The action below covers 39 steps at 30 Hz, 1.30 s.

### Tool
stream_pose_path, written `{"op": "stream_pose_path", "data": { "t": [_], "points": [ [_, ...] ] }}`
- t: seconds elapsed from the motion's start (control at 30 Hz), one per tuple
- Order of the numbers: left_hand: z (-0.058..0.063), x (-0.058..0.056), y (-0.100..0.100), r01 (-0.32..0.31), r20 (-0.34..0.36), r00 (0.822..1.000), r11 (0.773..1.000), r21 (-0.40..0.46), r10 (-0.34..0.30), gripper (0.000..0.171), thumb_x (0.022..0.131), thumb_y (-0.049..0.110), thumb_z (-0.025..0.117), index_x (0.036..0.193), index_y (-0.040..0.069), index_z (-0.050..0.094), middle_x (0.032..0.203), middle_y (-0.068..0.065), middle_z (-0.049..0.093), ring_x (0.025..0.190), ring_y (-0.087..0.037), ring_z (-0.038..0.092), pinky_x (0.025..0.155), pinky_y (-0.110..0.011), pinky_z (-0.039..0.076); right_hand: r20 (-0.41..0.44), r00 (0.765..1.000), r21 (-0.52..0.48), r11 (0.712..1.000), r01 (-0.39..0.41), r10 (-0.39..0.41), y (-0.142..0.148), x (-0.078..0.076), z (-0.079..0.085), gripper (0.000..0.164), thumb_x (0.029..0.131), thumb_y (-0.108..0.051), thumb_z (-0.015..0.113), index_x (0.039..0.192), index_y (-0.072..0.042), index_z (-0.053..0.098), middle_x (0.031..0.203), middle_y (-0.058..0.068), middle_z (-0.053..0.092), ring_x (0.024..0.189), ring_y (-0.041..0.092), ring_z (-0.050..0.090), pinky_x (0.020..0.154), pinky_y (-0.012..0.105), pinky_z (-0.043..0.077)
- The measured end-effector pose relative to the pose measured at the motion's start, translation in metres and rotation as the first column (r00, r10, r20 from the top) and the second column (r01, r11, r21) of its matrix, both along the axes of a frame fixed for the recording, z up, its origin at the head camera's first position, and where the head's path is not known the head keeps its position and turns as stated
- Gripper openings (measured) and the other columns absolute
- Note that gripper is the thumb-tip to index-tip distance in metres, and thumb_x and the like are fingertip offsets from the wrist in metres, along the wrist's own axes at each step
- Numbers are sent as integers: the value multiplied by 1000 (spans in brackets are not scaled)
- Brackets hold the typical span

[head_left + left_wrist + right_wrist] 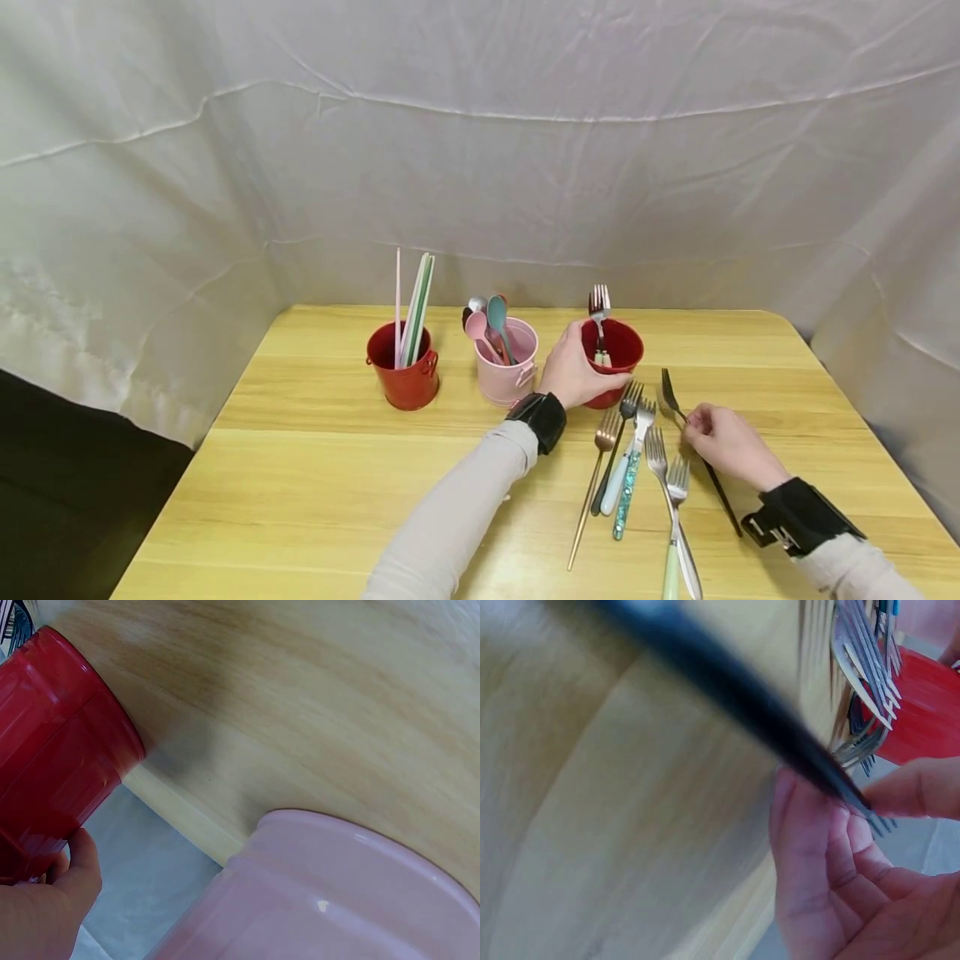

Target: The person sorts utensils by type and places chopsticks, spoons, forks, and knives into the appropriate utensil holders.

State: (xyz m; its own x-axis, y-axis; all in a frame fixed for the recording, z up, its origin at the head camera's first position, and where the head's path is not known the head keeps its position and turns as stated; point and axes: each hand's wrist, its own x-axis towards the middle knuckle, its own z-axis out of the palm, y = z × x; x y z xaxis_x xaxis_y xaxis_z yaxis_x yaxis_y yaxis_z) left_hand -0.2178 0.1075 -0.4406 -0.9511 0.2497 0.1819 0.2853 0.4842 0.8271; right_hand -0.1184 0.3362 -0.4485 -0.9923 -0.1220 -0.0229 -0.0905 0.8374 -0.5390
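My left hand [577, 368] grips a red bucket [628, 340] near its rim, thumb across the front and fingers round the side. Two forks [600, 302] with pale handles stand tines-up in that bucket. In the left wrist view, fingertips curl round the red bucket [64, 742]. My right hand [729, 442] pinches a black fork [724, 502] partway along, tines pointing away from me toward the back. The right wrist view shows the black fork [742, 705] between thumb and fingers. Left of it lie several forks, among them a copper one [592, 496] and a green-handled one [672, 533].
Left of the held bucket stands a pink bucket [501, 387] with several spoons [497, 315]. Farther left, another red bucket [405, 385] holds chopsticks [418, 312]. The wooden table [315, 475] ends at a pale cloth backdrop [480, 183].
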Motion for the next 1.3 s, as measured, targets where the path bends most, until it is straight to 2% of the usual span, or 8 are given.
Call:
{"op": "stream_pose_path", "data": {
  "t": [0.13,0.4,0.6,0.73,0.83,1.0,1.13,1.3],
  "points": [
    [1,1,0,2,7,1000,1000,4,-2,88,64,43,84,134,22,36,122,5,52,107,-13,53,87,-29,51,-67,998,-25,1000,3,-5,0,0,7,10,90,-7,54,92,3,57,75,6,56,64,15,51,53,28,43],
    [0,0,0,2,4,1000,1000,3,-2,87,64,44,84,134,22,36,122,5,52,107,-13,54,87,-29,51,-150,988,-158,987,17,-41,-6,-5,24,18,94,-9,51,102,7,53,81,16,60,63,23,64,53,26,50],
    [-3,-3,0,0,-17,1000,1000,-4,0,88,63,46,83,133,22,36,121,6,52,106,-12,54,87,-29,51,-203,977,-220,975,15,-61,-15,-14,36,20,95,-10,52,103,9,54,83,19,61,63,19,64,55,24,52],
    [-4,-3,1,1,-20,1000,1000,-4,-2,88,63,45,84,133,22,36,121,6,52,106,-12,54,87,-29,51,-265,960,-264,965,14,-87,-21,-23,45,22,96,-10,53,104,10,56,86,20,61,64,9,61,54,20,52],
    [-4,-2,1,0,-17,1000,1000,-6,0,88,63,44,84,133,22,36,122,5,52,107,-12,54,87,-29,51,-326,938,-307,952,11,-116,-27,-31,53,23,96,-10,53,105,10,57,87,20,61,64,1,59,55,16,51],
    [-4,-2,1,1,-9,1000,1000,-6,-1,87,64,43,84,134,22,36,123,5,52,108,-13,53,88,-30,51,-408,888,-402,915,32,-210,-42,-42,75,23,95,-11,54,108,7,58,91,20,62,68,1,59,62,9,50],
    [-4,-2,1,2,6,1000,1000,0,-2,87,64,42,84,134,23,36,123,6,52,108,-12,53,89,-30,51,-466,834,-475,879,44,-294,-57,-48,92,22,94,-15,57,108,2,59,90,15,63,71,4,60,65,8,49],
    [-1,0,0,4,20,1000,1000,1,-4,86,65,40,84,134,23,36,123,5,52,108,-12,53,89,-30,51,-562,754,-539,842,-24,-339,-74,-56,110,22,93,-15,59,106,2,60,86,11,62,72,11,60,67,10,50]
  ]
}}
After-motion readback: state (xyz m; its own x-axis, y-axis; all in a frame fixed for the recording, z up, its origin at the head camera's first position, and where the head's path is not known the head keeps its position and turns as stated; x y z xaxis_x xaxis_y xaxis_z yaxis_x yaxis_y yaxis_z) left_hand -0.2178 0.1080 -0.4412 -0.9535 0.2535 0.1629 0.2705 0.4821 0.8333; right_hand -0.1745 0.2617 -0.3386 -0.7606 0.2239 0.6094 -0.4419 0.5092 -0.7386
